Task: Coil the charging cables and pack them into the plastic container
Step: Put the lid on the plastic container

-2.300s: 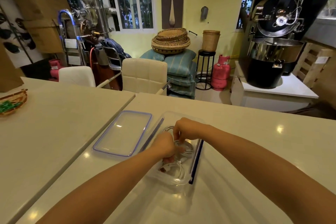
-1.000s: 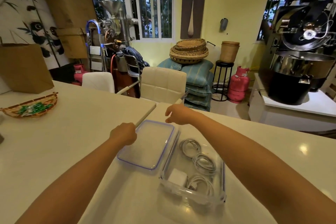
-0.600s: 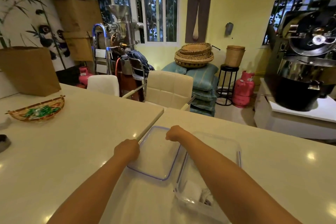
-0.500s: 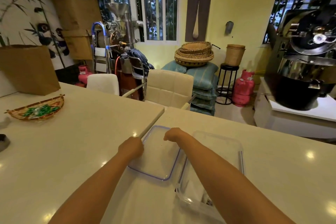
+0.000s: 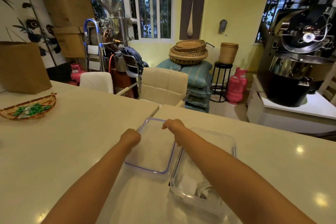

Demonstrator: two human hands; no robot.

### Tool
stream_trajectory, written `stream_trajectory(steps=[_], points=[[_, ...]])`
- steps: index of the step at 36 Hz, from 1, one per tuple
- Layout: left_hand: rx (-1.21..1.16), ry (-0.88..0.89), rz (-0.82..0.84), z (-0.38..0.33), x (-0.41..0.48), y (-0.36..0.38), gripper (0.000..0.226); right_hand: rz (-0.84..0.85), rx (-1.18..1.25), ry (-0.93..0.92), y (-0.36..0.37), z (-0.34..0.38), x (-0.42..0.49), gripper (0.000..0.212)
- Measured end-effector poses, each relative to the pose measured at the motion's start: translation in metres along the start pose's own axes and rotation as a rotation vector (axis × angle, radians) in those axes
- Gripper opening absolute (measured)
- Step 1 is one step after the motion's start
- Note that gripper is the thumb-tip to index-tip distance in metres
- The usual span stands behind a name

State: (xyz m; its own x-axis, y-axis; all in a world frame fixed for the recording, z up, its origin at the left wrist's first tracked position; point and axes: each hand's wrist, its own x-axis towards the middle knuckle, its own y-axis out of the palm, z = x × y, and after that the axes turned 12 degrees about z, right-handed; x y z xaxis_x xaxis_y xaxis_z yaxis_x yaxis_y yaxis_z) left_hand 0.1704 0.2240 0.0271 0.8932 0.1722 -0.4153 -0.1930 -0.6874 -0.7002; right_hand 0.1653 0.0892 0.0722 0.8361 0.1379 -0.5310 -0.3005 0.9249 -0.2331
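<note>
A clear plastic container [image 5: 225,138] sits on the cream table under my right forearm. A white charger block [image 5: 188,184] and a bit of white coiled cable [image 5: 204,190] show at its near end; the arm hides the rest. Left of it, touching, is the clear lid [image 5: 154,152] with a blue rim. My left hand [image 5: 130,136] grips the lid's left edge. My right hand [image 5: 172,125] holds its far right edge, fingers curled over the rim. The lid's far end looks slightly lifted.
A woven tray of green sweets [image 5: 29,109] and a brown paper bag [image 5: 21,67] stand at the table's left. Two cream chairs [image 5: 163,85] are tucked at the far edge. A seam [image 5: 156,112] splits the two tabletops near the lid.
Both hands left the container, where they were pressing the cables down, and moved left onto the lid. They now grip its edges. The camera view shifted left and up.
</note>
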Motion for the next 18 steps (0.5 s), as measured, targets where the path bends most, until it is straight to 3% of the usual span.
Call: stream_trajectory(steps=[4, 6, 9, 18], points=[[-0.079, 0.068, -0.019, -0.006, 0.000, -0.020, 0.013, 0.003, 0.100, -0.072, -0.013, 0.008, -0.008, 0.052], [-0.212, 0.086, -0.012, -0.011, 0.000, -0.029, 0.027, -0.003, 0.132, -0.126, -0.020, 0.012, -0.011, 0.052], [-0.323, 0.115, 0.024, -0.023, -0.012, -0.042, 0.024, -0.030, 0.150, -0.190, -0.034, 0.018, -0.020, 0.052], [-0.237, 0.204, 0.117, -0.065, -0.050, -0.020, 0.019, -0.158, 0.146, -0.217, -0.082, -0.005, -0.050, 0.058]])
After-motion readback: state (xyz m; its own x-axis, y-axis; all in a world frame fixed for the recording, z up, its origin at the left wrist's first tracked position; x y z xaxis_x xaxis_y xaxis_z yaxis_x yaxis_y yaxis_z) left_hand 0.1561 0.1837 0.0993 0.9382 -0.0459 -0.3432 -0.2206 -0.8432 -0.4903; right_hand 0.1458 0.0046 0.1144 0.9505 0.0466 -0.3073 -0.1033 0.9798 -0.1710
